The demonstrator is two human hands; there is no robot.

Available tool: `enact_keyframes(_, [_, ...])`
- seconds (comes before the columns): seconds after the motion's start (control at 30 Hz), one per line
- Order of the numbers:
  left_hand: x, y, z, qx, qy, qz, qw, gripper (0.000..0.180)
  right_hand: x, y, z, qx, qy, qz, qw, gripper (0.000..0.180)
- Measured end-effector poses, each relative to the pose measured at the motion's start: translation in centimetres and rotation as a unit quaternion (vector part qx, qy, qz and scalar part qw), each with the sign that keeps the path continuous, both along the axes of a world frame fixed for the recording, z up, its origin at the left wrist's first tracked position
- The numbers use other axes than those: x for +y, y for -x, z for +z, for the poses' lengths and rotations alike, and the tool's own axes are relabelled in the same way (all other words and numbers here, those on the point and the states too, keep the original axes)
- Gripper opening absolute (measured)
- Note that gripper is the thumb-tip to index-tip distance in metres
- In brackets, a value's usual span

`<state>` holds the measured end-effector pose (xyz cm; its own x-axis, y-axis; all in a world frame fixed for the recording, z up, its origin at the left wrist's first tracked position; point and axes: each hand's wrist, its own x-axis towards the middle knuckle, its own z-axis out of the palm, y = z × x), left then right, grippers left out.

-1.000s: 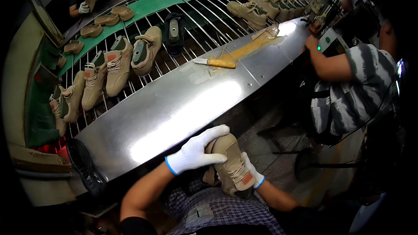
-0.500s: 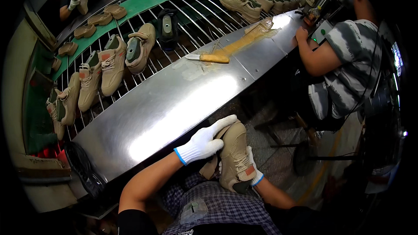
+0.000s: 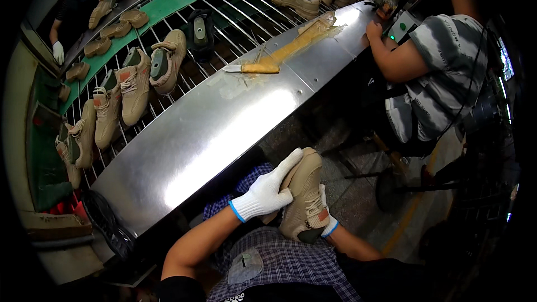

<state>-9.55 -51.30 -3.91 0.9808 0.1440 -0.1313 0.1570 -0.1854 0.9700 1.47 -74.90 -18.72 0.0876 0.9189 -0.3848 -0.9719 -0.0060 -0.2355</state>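
Above my lap is a beige lace-up shoe, toe pointing away and a dark green lining showing at the heel. My left hand, in a white knit glove with a blue cuff, grips its left side. The fingers stretch along the sole edge toward the toe, and the thumb presses lower down. From the right, my right hand, gloved alike, holds the shoe near the laces and heel; most of its fingers are hidden behind it. A tan sole edge shows beside the toe under my left fingers.
A metal bench runs diagonally ahead, with a wooden-handled knife on it. Several beige shoes line the roller rack behind. A black shoe-like item lies at the bench's left end. A co-worker sits at right; another stands far left.
My view has shifted slightly, so the bench and rack sit further left. Both hands keep hold of the shoe. The far-left co-worker has lowered one hand and the shoe in the other.
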Motion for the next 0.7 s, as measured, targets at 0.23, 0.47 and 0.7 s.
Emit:
enact_keyframes(0.23, [-1.5, 1.6, -1.4, 0.002, 0.040, 0.053, 0.998, 0.089, 0.8, 0.1, 1.7, 0.050, 0.035, -0.005, 0.998, 0.100])
enact_keyframes(0.47, [-2.6, 3.2, -2.6, -0.049, 0.015, 0.118, 0.992, 0.088, 1.6, 0.2, 2.5, 0.051, 0.012, 0.010, 0.999, 0.088])
enact_keyframes(0.7, [-6.0, 5.7, -2.1, -0.135, -0.053, 0.211, 0.967, 0.096, 2.8, 1.5, 4.9, -0.016, 0.025, 0.029, 0.999, 0.089])
